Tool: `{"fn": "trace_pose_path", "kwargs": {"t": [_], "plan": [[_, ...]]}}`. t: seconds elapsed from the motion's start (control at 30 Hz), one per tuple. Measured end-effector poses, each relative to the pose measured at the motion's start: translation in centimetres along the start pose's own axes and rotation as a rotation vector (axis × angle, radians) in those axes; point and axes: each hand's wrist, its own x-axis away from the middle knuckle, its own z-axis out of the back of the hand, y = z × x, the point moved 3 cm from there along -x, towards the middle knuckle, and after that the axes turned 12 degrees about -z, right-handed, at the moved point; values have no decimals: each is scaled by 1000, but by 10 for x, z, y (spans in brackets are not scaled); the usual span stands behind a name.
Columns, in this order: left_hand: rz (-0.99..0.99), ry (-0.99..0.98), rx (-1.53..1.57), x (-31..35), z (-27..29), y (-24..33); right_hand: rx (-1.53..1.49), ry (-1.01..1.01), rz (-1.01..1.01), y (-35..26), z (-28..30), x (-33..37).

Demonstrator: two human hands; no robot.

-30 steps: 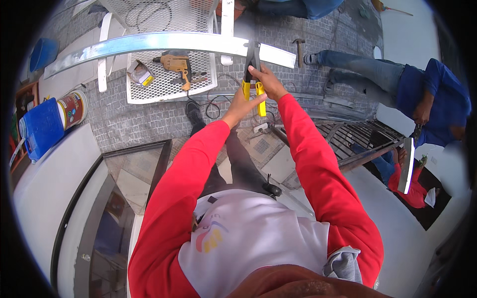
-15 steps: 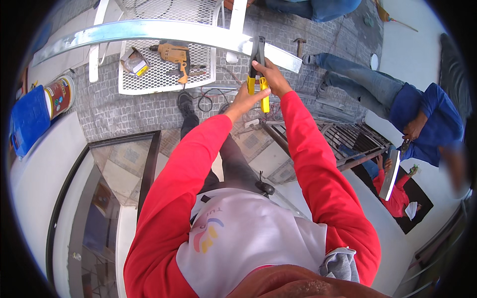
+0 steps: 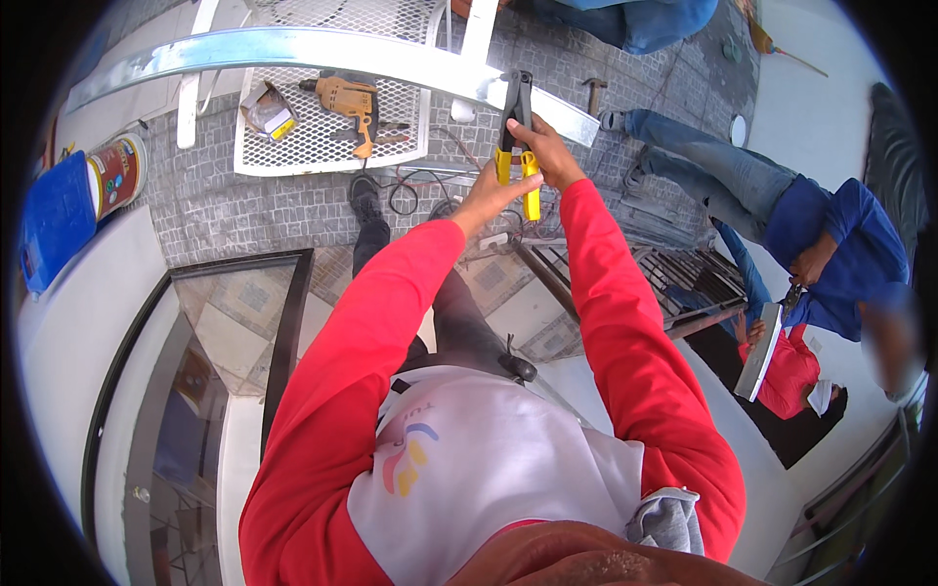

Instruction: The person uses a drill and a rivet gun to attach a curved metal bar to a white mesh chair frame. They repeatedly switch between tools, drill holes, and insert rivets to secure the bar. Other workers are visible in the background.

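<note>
A hand riveter [image 3: 518, 98] with a black head and yellow handle grips is held upright between my hands. My left hand [image 3: 486, 198] is closed round the lower part of one handle. My right hand [image 3: 549, 154] is closed round the tool higher up, its thumb along the black body. The riveter's head is at the long shiny metal channel [image 3: 322, 51], near its right end; whether a rivet sits in the hole cannot be made out.
A white mesh table [image 3: 293, 161] carries an orange drill [image 3: 347, 101] and an opened small box [image 3: 269, 112]. A hammer [image 3: 593, 96] and cables lie on the paving. At right, a co-worker in blue [image 3: 831, 244] holds a metal piece [image 3: 760, 352]. A paint bucket [image 3: 119, 179] stands left.
The view has shifted slightly. My hands keep their grip on the riveter at the channel. At right, the co-worker's metal piece has tilted, and a person in red beyond has moved.
</note>
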Motion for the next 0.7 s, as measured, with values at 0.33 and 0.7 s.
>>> {"fn": "trace_pose_path", "kwargs": {"t": [0.33, 0.7], "plan": [[53, 68, 78, 7, -14, 0, 254, 65, -78, -17, 4, -4], [3, 59, 15, 3, -9, -26, 272, 196, -66, 2, -11, -13]]}}
